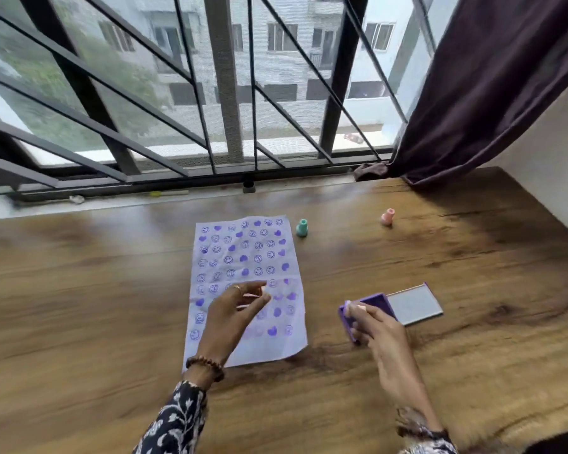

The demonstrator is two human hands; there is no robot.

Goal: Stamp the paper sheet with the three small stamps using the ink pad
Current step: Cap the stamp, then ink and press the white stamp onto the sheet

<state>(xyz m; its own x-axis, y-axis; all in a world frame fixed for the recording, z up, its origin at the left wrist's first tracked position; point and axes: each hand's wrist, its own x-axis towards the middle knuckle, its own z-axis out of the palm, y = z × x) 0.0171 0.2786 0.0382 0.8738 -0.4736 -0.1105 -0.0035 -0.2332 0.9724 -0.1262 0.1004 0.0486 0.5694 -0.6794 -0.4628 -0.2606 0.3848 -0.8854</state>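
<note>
The paper sheet [247, 253] lies flat mid-table, covered with several purple smiley and heart prints. My left hand [230, 317] hovers over its lower half, fingers apart, holding nothing. The purple ink pad [376, 299] sits right of the sheet, its grey lid [415, 304] folded open to the right. My right hand [386, 337] is over the pad's near corner, fingers pinched on a small pale lilac stamp [348, 305] that is mostly hidden. A green stamp [302, 228] stands just past the sheet's top right corner. A pink stamp [388, 217] stands farther right.
The wooden table [79, 306] runs up to a barred window sill [177, 198] at the back. A dark curtain [492, 93] hangs down onto the table's far right corner, beside a white wall [558, 165].
</note>
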